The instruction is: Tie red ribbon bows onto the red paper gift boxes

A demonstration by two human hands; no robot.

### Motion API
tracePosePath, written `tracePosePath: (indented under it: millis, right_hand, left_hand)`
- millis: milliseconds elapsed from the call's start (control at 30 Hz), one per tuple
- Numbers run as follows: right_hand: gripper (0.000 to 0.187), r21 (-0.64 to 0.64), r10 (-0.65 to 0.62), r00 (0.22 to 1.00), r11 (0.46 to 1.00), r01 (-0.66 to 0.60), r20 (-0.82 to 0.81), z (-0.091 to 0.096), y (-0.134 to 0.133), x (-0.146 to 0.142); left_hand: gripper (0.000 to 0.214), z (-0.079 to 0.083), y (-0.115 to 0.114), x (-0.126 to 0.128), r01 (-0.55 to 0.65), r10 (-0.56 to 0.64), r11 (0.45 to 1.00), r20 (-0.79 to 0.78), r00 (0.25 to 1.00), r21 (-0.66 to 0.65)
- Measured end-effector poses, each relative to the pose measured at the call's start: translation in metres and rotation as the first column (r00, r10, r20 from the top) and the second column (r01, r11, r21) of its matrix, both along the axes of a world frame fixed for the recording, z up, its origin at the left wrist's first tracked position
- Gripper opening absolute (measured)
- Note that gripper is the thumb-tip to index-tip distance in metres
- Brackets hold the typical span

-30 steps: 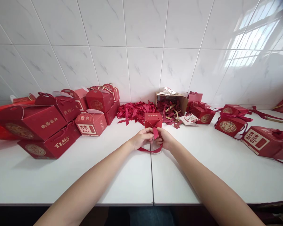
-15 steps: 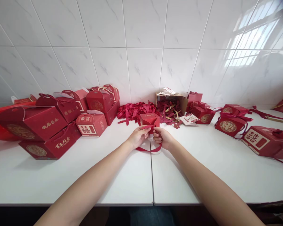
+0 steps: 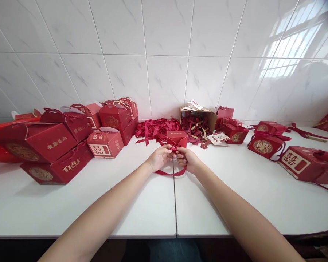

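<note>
A small red gift box (image 3: 177,137) stands at the middle of the table, just beyond my fingertips. In front of it my left hand (image 3: 161,158) pinches a dark red ribbon (image 3: 171,173) from the left. My right hand (image 3: 188,160) grips the same ribbon from the right, its fingers curled close to the left ones. Between the hands the ribbon bunches into a small loop or knot; its exact form is too small to tell. A slack length hangs in a curve below both hands, near the tabletop.
Stacked red gift boxes (image 3: 32,142) fill the left side. Behind my hands lie a heap of red ribbons (image 3: 155,129) and an open carton (image 3: 212,122) of ribbons, with a printed card (image 3: 218,138) beside it. Ribbon-tied boxes (image 3: 265,146) stand at the right. A seam (image 3: 175,203) divides the white table.
The small gift box has shifted slightly to the right. The ribbon between my fingers is now more bunched, and my left fingers have moved a little.
</note>
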State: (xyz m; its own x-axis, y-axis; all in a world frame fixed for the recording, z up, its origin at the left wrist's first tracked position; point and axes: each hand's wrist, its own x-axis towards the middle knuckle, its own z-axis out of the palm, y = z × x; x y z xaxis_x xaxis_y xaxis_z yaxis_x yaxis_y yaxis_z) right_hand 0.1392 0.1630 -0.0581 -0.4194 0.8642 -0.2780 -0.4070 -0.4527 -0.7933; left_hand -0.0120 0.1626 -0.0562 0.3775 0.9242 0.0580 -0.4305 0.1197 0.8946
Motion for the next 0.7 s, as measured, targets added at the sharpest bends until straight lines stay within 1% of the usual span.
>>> tracePosePath:
  millis: [100,333,567,700]
  right_hand:
    - [0.032,-0.004,-0.021,1.000,1.000,0.021,0.016,-0.003,0.001,-0.001]
    - [0.022,-0.042,-0.084,0.993,0.995,0.088,0.078,-0.011,0.006,0.001]
    - [0.028,-0.018,-0.153,0.981,0.988,0.156,0.120,-0.010,0.014,0.013]
    - [0.027,0.005,-0.149,0.976,0.989,0.150,0.158,-0.010,0.015,0.017]
  left_hand:
    - [0.021,-0.002,0.000,0.001,-0.016,0.017,1.000,-0.023,1.000,0.009]
    - [0.033,-0.009,0.004,0.002,-0.131,0.139,0.988,-0.109,0.984,0.083]
    - [0.030,-0.013,0.007,-0.004,-0.122,0.156,0.982,-0.264,0.952,0.143]
    - [0.032,-0.011,0.005,-0.002,-0.116,0.165,0.980,-0.328,0.930,0.164]
